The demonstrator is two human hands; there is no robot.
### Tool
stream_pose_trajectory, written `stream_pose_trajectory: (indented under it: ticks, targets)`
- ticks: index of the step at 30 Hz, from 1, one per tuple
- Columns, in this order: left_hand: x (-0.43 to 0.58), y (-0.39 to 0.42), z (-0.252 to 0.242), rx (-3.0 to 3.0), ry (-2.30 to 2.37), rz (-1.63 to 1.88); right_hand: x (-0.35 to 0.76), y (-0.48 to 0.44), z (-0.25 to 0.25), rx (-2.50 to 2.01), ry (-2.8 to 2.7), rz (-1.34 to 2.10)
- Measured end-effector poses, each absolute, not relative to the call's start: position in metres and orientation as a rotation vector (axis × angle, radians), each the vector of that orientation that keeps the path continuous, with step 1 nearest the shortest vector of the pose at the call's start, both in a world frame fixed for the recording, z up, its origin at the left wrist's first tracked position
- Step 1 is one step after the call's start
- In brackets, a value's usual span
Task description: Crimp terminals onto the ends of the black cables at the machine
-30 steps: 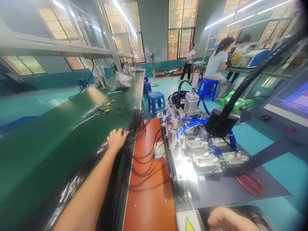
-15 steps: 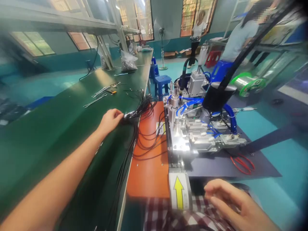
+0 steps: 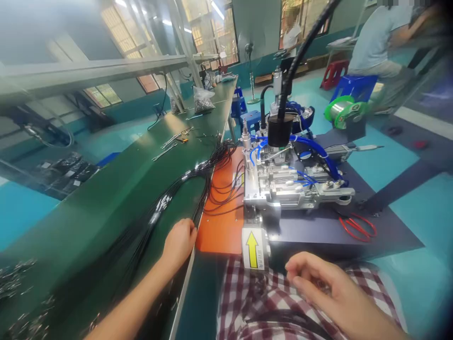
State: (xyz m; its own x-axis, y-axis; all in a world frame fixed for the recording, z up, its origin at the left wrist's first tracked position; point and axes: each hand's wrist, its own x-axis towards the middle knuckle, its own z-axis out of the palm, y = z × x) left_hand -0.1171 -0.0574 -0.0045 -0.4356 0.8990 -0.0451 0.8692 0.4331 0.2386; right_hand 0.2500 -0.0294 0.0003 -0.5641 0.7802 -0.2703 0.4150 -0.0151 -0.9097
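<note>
A long bundle of black cables lies along the right edge of the green bench and loops over the orange plate. My left hand is closed on the cables near the bench's front edge. My right hand rests above my checked lap, fingers loosely curled and slightly apart, with nothing in it. A metal machine with blue hoses and a black tube stands just beyond the orange plate. A yellow arrow label sits at its front.
Red-handled scissors lie on the dark mat right of the machine. Wrenches and a bag of parts lie farther up the bench. A green wire spool stands behind the machine. A seated person and blue stools are beyond.
My left hand slid back along the cable bundle from mid-bench to the near edge. The view dropped and my right hand came up over my lap.
</note>
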Motion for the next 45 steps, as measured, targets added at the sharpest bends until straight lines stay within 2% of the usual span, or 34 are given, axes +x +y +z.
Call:
stream_pose_trajectory:
  ticks: [6,12,14,19,21,26,31,39,45]
  targets:
    - [-0.116,-0.041,0.015,1.463,2.347,0.545,0.247,-0.035,0.001,-1.291,-1.837,1.678]
    - [-0.099,-0.036,0.014,1.268,2.066,0.929,0.224,-0.026,0.007,-1.245,-1.916,1.577]
    - [-0.096,-0.036,0.016,1.191,1.991,1.016,0.211,-0.024,0.008,-1.193,-2.007,1.442]
    - [-0.092,-0.035,0.022,1.056,1.858,1.119,0.165,-0.025,0.003,-0.727,-2.405,0.723]
    - [-0.091,-0.037,0.022,1.029,1.826,1.13,0.144,-0.024,0.001,-0.567,-2.46,0.666]
    - [-0.091,-0.05,0.011,1.111,1.809,1.106,0.123,-0.014,-0.002,-0.409,-2.289,0.725]
    - [-0.106,-0.068,-0.008,1.67,2.085,0.903,0.159,0.009,-0.006,-0.596,-2.009,0.889]
    - [-0.118,-0.075,-0.011,1.86,2.184,0.829,0.21,0.025,-0.016,-1.013,-1.883,1.002]
    - [-0.038,-0.051,0.01,2.404,1.628,0.899,0.19,0.007,-0.009,-0.872,-1.862,1.265]
